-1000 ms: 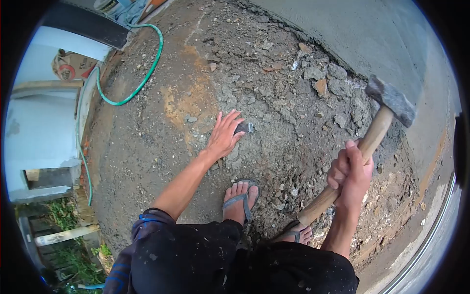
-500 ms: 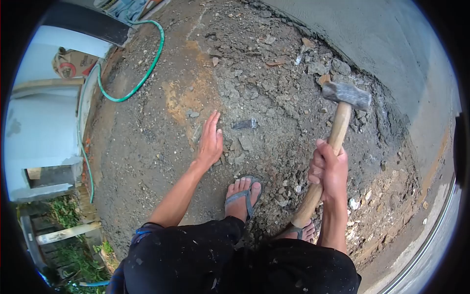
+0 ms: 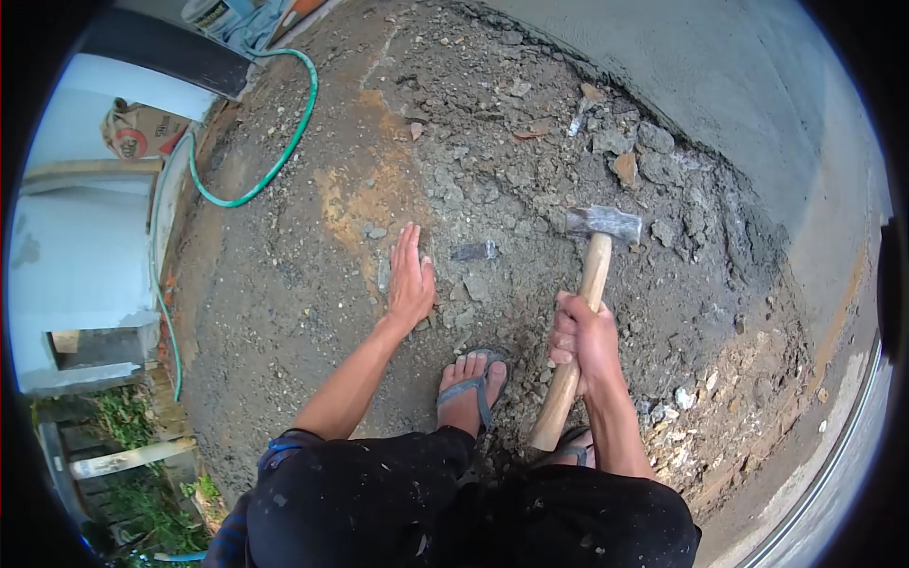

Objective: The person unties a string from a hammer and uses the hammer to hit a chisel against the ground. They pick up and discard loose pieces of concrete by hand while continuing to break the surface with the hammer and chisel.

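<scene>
My right hand [image 3: 589, 343] is wrapped round the wooden handle of a sledgehammer [image 3: 597, 270], whose grey metal head points away from me over the broken ground. Fingers straight and held close together, my left hand [image 3: 411, 281] is stretched out low over the dirt with nothing in it. Just right of its fingertips, a short dark block-like piece [image 3: 474, 251] lies set in the grey rubble. A flat stone chip [image 3: 476, 287] lies slightly nearer to me. My sandalled left foot [image 3: 466, 390] stands between the two hands.
Smooth wet-looking concrete [image 3: 748, 85] covers the upper right, with a ragged edge of clods beside it. A green hose [image 3: 301, 133] curves along the left by a white wall [image 3: 85, 265]. A paper sack [image 3: 142, 130] and a bucket [image 3: 206, 13] are at the upper left.
The sledgehammer in my right hand has moved left and down, its head closer to the dark piece. My left hand has stayed almost in place.
</scene>
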{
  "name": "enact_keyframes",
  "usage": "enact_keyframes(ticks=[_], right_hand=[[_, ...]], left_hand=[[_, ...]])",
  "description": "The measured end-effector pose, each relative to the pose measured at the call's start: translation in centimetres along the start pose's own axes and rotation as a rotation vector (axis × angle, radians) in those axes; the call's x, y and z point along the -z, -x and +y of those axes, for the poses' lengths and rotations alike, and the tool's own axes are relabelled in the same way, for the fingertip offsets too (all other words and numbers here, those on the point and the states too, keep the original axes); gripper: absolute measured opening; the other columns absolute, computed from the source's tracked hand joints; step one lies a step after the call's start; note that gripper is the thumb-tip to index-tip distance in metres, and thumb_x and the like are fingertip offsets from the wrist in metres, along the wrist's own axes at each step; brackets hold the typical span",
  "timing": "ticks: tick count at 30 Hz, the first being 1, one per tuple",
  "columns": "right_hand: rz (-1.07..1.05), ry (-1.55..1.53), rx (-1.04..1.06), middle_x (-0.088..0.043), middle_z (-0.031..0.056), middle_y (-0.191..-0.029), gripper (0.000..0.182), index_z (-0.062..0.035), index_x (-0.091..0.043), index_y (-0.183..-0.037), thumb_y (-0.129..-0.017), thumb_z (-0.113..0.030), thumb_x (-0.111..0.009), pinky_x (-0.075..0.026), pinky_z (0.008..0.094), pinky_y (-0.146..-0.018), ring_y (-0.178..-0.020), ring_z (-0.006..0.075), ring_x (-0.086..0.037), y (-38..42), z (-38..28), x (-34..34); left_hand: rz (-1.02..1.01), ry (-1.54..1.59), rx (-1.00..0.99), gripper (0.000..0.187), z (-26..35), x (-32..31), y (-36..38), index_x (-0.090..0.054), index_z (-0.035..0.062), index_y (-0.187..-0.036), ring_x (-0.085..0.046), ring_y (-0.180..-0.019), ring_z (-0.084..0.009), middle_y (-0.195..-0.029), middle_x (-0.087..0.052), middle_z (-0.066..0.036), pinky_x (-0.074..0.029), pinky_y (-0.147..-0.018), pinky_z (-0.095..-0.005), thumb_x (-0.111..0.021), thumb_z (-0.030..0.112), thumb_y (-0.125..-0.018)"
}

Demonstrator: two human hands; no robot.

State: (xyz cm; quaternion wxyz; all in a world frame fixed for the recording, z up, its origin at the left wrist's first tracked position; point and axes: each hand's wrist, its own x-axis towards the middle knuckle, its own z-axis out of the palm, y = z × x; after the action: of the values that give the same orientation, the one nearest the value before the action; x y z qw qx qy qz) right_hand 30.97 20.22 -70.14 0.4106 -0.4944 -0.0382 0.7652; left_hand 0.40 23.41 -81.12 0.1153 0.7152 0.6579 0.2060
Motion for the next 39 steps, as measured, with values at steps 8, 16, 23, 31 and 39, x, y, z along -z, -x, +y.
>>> enact_keyframes(ticks=[8,16,23,31,39], right_hand=[[0.204,-0.268,0.739,-0.037,-0.0039,-0.055,0.021,-0.0119,-0.042,-0.080,-0.096,-0.010,-0.055,-0.033,0.0253,-0.036,-0.041,0.0071,-0.035,-0.4,-1.0,-2.0],[-0.012,0.172,-0.070,-0.040,-0.0031,-0.060,0.012,-0.0065,-0.047,-0.089,-0.092,-0.010,-0.058,-0.033,0.0248,-0.037,-0.045,0.0066,-0.037,-0.9,2.1,-0.5],[0.162,-0.122,0.710,-0.037,-0.0043,-0.056,0.018,-0.0106,-0.042,-0.083,-0.097,-0.008,-0.053,-0.030,0.0246,-0.035,-0.041,0.0052,-0.033,-0.1,-3.6,-1.3],[-0.106,0.160,-0.148,-0.036,-0.0055,-0.058,0.007,-0.0062,-0.049,-0.089,-0.093,-0.008,-0.054,-0.029,0.0241,-0.035,-0.043,0.0047,-0.033,-1.8,3.1,-1.1],[0.131,0.036,0.536,-0.043,-0.0022,-0.058,0.020,-0.0074,-0.045,-0.080,-0.092,-0.012,-0.061,-0.035,0.0256,-0.036,-0.041,0.0071,-0.040,0.0,-1.1,-1.5]], left_hand=[[-0.001,0.014,0.060,0.058,0.1,0.1,0.4,-0.027,-0.0005,-0.150,-0.024,-0.147,-0.0402,-0.157,-0.028,-0.023,-0.015,-0.121,-0.0521,-0.046,0.012,-0.097],[0.059,0.014,0.083,0.058,0.4,-0.8,0.2,-0.028,-0.0009,-0.150,-0.025,-0.146,-0.0403,-0.156,-0.031,-0.022,-0.015,-0.121,-0.0512,-0.044,0.010,-0.095],[0.055,0.100,0.054,0.056,-0.5,-0.1,0.9,-0.031,-0.0037,-0.148,-0.028,-0.144,-0.0410,-0.153,-0.033,-0.024,-0.020,-0.120,-0.0488,-0.044,0.009,-0.095],[0.112,0.112,0.049,0.053,0.2,-0.8,0.6,-0.035,-0.0045,-0.146,-0.030,-0.143,-0.0412,-0.151,-0.037,-0.025,-0.022,-0.119,-0.0492,-0.042,0.010,-0.096],[0.071,0.072,0.073,0.053,-0.4,-0.4,0.5,-0.035,-0.0035,-0.146,-0.029,-0.144,-0.0420,-0.152,-0.035,-0.025,-0.020,-0.119,-0.0497,-0.042,0.012,-0.096]])
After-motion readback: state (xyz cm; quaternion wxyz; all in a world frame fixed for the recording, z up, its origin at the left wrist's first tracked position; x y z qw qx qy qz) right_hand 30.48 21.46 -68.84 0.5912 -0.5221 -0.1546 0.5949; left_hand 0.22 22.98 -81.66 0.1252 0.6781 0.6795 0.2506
